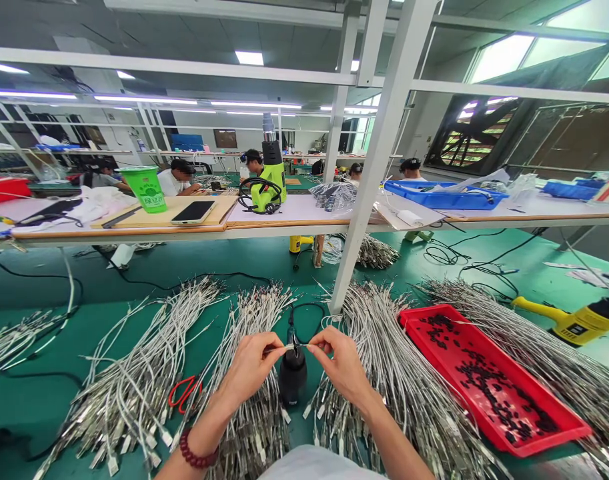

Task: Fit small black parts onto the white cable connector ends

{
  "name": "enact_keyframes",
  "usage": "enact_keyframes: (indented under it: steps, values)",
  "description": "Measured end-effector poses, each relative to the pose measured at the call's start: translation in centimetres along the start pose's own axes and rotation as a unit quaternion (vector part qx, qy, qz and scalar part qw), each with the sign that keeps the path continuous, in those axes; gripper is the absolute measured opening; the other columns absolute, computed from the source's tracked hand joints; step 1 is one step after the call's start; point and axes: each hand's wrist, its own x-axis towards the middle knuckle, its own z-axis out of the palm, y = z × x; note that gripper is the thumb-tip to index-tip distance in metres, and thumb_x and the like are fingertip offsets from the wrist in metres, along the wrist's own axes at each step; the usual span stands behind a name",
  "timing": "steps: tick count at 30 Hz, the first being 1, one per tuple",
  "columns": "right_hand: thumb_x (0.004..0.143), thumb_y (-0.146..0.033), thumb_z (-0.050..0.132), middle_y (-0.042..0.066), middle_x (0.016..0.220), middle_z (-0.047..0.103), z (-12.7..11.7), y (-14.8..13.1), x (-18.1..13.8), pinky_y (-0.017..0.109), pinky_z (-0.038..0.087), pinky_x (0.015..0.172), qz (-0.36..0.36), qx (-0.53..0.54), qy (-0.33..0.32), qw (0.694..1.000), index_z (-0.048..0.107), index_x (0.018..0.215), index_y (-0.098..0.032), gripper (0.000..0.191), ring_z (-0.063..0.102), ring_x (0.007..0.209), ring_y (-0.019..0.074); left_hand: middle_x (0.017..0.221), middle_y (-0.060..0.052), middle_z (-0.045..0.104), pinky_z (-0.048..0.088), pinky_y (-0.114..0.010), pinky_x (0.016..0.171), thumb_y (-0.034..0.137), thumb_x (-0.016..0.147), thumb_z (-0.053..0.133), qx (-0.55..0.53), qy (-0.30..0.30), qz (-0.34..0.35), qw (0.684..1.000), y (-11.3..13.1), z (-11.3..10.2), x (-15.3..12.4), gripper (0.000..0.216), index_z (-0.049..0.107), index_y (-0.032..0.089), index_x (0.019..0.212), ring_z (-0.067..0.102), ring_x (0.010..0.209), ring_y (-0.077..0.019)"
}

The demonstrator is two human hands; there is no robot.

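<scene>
While the left hand (251,367) and right hand (341,363) pinch a thin white cable (297,347) between closed fingers (277,348), just over the black tool (293,377) at its 6 o'clock, a slip could bring fingertips onto that tip, which may be hot.

The only writing I see is white Chinese lettering on the green cup (147,189), too blurred to read.
</scene>
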Motion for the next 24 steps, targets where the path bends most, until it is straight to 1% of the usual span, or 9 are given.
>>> enact_keyframes:
  steps: [5,10,13,17,24]
  values:
    - [0.086,-0.018,0.059,0.0,0.072,0.055,0.06,0.14,-0.08,0.025,0.038,0.06,-0.002,-0.001,-0.001,1.0,0.064,0.078,-0.02,0.01,0.05,0.066,0.0147,0.064,0.001,0.06,0.03,-0.023,0.057,0.031,0.089,0.047,0.012,0.011,0.011,1.0,-0.07,0.14,-0.21,0.028,0.062,0.017,0.07,0.048,0.06,-0.0128]
    - [0.088,-0.021,0.057,0.0,0.073,0.056,-0.05,0.2,-0.17,0.025,0.038,0.061,0.001,0.001,-0.018,1.0,0.064,0.079,-0.02,0.012,0.051,0.067,0.0147,0.067,0.002,0.058,0.031,-0.022,0.056,0.034,0.089,0.048,-0.013,-0.008,0.001,1.0,-0.21,-0.13,-0.28,0.022,0.063,0.018,0.084,0.046,0.06,-0.0127]
    - [0.09,-0.022,0.055,0.0,0.073,0.055,-0.16,0.15,-0.28,0.025,0.037,0.061,0.0,-0.003,-0.027,1.0,0.063,0.08,-0.02,0.014,0.05,0.067,0.0147,0.063,0.004,0.053,0.029,-0.021,0.055,0.034,0.09,0.046,-0.025,-0.026,0.005,0.999,-0.4,-0.24,-0.28,0.024,0.059,0.018,0.077,0.044,0.058,-0.0118]
    - [0.094,-0.027,0.05,0.0,0.071,0.053,-0.06,0.28,-0.32,0.025,0.034,0.058,-0.003,-0.014,-0.033,0.999,0.061,0.078,-0.02,0.02,0.048,0.064,0.0143,0.055,0.006,0.045,0.024,-0.023,0.054,0.036,0.093,0.042,0.021,-0.028,0.007,0.999,-0.56,-0.25,-0.33,0.032,0.052,0.018,0.069,0.037,0.054,-0.011]
    - [0.096,-0.028,0.044,0.0,0.07,0.052,0.05,0.53,-0.24,0.026,0.033,0.057,-0.009,-0.026,-0.045,0.999,0.058,0.076,-0.02,0.026,0.046,0.062,0.0144,0.055,0.004,0.048,0.022,-0.025,0.056,0.036,0.096,0.034,0.083,-0.044,-0.003,0.996,-0.2,-0.19,-0.25,0.039,0.05,0.019,0.065,0.04,0.055,-0.0119]
